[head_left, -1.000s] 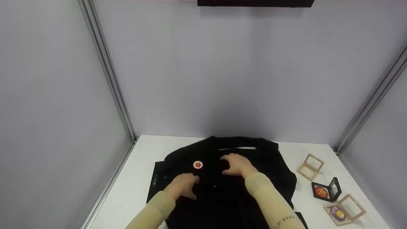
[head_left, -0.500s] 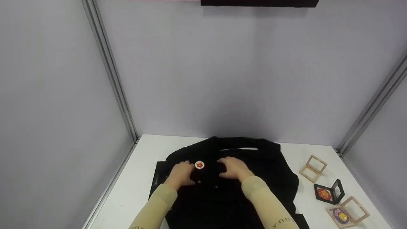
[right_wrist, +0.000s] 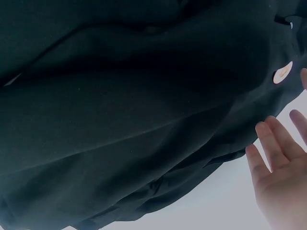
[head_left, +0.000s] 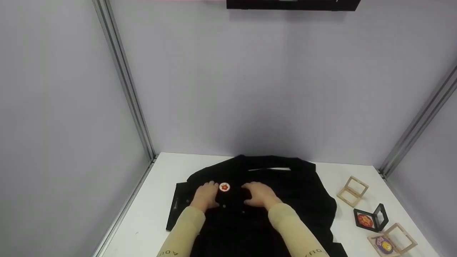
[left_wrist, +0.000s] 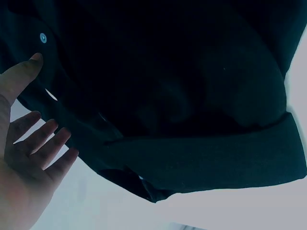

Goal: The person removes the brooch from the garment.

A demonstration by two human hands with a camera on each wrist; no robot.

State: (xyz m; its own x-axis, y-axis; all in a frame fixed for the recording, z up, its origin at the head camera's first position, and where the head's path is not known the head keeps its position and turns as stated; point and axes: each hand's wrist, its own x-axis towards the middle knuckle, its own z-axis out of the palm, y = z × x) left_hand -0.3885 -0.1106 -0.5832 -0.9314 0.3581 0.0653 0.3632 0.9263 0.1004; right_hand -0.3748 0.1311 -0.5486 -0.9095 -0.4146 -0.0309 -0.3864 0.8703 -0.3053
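A black garment (head_left: pixel 232 228) with buttons lies spread on the white table (head_left: pixel 139 214). On its front sits a round white badge (head_left: pixel 224 187) with a red flower. Just left of the badge is my left hand (head_left: pixel 206 195), fingers extended and nothing held. In the left wrist view its thumb (left_wrist: pixel 24 74) points at a pale button (left_wrist: pixel 43 38). To the badge's right, my right hand (head_left: pixel 260 194) is over the cloth with thumb and fingers apart, gripping nothing. The badge (right_wrist: pixel 283 73) also shows past its fingertips in the right wrist view.
At the table's right side stand an opened wooden frame case (head_left: pixel 351 192), a black case (head_left: pixel 369 218) with a red round badge, and another wooden case (head_left: pixel 391 241) with a purple and yellow badge. Grey walls enclose the table at back and sides.
My left hand has moved forward, from below the badge to beside its left edge. My right hand has shifted slightly left and back. The badge stays at the same place on the garment.
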